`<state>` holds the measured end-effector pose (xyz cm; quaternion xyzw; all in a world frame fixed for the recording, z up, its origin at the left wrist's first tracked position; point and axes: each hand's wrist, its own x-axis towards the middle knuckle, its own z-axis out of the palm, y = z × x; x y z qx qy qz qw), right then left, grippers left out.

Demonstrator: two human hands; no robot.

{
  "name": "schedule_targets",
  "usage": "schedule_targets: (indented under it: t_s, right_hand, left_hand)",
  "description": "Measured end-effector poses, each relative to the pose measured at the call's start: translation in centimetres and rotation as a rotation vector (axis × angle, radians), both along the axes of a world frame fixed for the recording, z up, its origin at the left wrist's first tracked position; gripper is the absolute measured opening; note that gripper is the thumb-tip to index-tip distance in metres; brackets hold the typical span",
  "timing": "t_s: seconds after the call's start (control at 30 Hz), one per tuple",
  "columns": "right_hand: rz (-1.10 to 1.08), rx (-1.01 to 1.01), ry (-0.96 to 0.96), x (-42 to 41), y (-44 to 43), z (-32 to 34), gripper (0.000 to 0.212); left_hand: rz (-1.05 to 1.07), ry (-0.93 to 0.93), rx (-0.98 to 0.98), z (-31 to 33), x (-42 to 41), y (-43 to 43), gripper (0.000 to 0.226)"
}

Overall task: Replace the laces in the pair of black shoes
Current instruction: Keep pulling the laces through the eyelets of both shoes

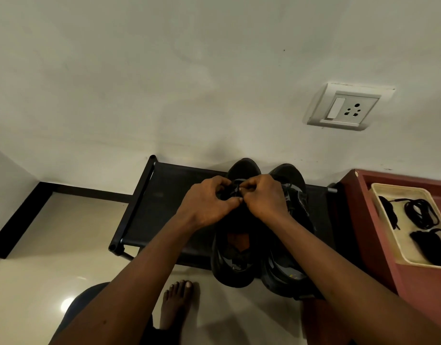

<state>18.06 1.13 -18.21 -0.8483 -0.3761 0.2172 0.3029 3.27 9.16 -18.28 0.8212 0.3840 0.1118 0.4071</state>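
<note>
Currently in hand: the left hand [209, 202] and right hand [264, 197] meet over the worked shoe [233, 267], fingertips pinched together on a dark lace [235, 189] at its upper eyelets. Which eyelet it is cannot be told.
Why held so: probably one hand steadies the strand while the other frees or feeds it, since a two-handed pinch suits a thin, limp cord.
Shoes: two, black, side by side on the right end of the rack [159, 195], toes to the wall and heels hanging over its front edge toward the person. That likely keeps the tongues within easy reach.
Other shoe [289, 175]: touching the worked one on its right, and no hand is on it.
Tray [398, 235]: one, cream, on the red stand [364, 220] just right of the rack — close by, probably so the laces are to hand.
Lace bundles [422, 214]: three dark ones in the tray, as far as I can count.
Foot [177, 305]: one, bare, on the floor in front of the rack.
Socket [349, 107]: one, on the wall above the rack's right end.
</note>
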Motion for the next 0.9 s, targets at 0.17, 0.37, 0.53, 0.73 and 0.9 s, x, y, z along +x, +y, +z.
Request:
schedule_targets:
  t_s: [0.17, 0.37, 0.53, 0.73, 0.9]
  right_hand:
    - [-0.035, 0.010, -0.113, -0.2, -0.3, 0.4, 0.005]
    - [-0.034, 0.002, -0.077, -0.6, -0.4, 0.7, 0.012]
    - [-0.026, -0.033, -0.080, -0.6, -0.1, 0.7, 0.012]
    - [-0.101, -0.029, 0.147, -0.5, 0.4, -0.5, 0.031]
    - [-0.174, 0.071, 0.302, -0.7, 0.7, -0.7, 0.019]
  left_hand:
    - [-0.002, 0.018, 0.009, -0.1, 0.1, 0.2, 0.066]
    - [-0.006, 0.005, -0.012, -0.2, -0.1, 0.2, 0.064]
    - [-0.019, -0.001, -0.042, -0.2, -0.2, 0.4, 0.061]
    - [-0.033, -0.016, -0.126, -0.3, -0.5, 0.9, 0.062]
    - [-0.043, -0.010, -0.151, -0.2, -0.5, 1.3, 0.067]
